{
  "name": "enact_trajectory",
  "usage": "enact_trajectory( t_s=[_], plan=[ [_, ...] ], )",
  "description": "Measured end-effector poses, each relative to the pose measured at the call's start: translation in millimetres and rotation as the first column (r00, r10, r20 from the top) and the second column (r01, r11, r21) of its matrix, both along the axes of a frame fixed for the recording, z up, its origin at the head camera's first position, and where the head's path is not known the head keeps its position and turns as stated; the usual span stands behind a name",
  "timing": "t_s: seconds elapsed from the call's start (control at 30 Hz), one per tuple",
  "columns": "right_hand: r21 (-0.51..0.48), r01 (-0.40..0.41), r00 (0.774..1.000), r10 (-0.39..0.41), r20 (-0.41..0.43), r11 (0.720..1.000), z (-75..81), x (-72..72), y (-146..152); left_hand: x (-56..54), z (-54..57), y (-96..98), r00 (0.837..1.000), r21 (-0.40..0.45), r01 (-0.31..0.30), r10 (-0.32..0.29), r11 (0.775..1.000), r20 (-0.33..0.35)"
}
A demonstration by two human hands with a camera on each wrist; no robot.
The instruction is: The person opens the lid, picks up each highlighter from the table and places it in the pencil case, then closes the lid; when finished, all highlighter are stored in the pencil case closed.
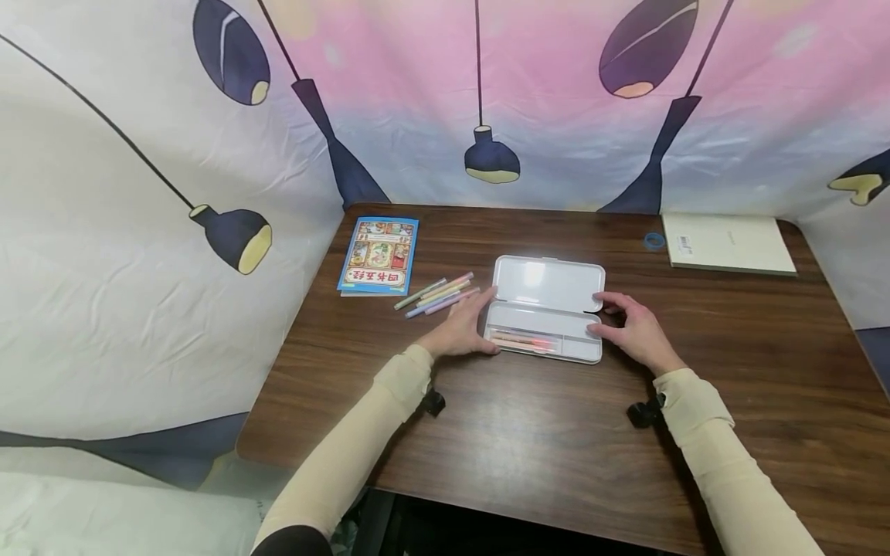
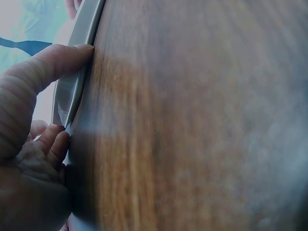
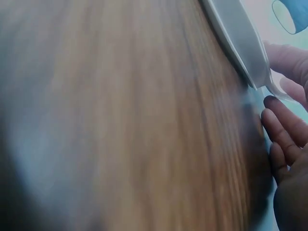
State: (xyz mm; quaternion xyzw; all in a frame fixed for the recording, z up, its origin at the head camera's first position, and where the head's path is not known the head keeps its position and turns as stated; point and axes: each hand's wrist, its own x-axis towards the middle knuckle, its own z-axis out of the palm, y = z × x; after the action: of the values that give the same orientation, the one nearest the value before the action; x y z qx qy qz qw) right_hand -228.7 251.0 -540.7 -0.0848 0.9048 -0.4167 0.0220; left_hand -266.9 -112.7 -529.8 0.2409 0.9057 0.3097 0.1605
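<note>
A white pencil case [image 1: 545,318] lies open on the table, its lid [image 1: 514,279] tipped back on the far side. In its near tray several slim pens [image 1: 521,340] lie in a clear compartment. My left hand [image 1: 460,328] spans the case's left end, thumb at the near corner and fingers along the side; the left wrist view shows the thumb on the case edge. At the other end, my right hand [image 1: 636,332] touches the tray's right side with its thumb and the lid's edge with a finger. Several pastel pens [image 1: 438,296] lie beside my left fingers.
A blue-bordered booklet [image 1: 378,255] lies at the table's far left. Toward the far right are a blue tape ring [image 1: 653,241] and a pale book or box [image 1: 728,243]. A printed cloth [image 1: 417,100] hangs behind the wooden table [image 1: 528,432].
</note>
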Motion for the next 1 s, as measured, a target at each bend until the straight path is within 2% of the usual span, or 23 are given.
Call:
enact_trajectory(
  t_s=[0.17, 0.4, 0.73, 1.0],
  plan=[
    [0.035, -0.017, 1.000, 0.017, 0.025, 0.999, -2.7, -3.0, 0, 0.0, -1.9, 0.5, 1.000, 0.001, 0.002, -0.002, 1.000, 0.003],
    [0.076, -0.053, 0.999, 0.052, 0.007, 0.996, -2.7, 3.0, -2, -0.3, -1.2, 0.3, 1.000, -0.007, -0.002, 0.002, 1.000, 0.006],
    [0.024, -0.013, 0.997, 0.015, -0.076, 1.000, -5.1, 7.5, -3, 0.2, 1.8, 1.0, 1.000, -0.010, 0.002, -0.002, 1.000, 0.012],
    [0.001, 0.009, 0.998, -0.009, -0.055, 1.000, -5.3, 5.5, -4, 0.0, 2.7, 0.8, 1.000, -0.007, -0.005, 0.005, 1.000, 0.016]
  ],
)
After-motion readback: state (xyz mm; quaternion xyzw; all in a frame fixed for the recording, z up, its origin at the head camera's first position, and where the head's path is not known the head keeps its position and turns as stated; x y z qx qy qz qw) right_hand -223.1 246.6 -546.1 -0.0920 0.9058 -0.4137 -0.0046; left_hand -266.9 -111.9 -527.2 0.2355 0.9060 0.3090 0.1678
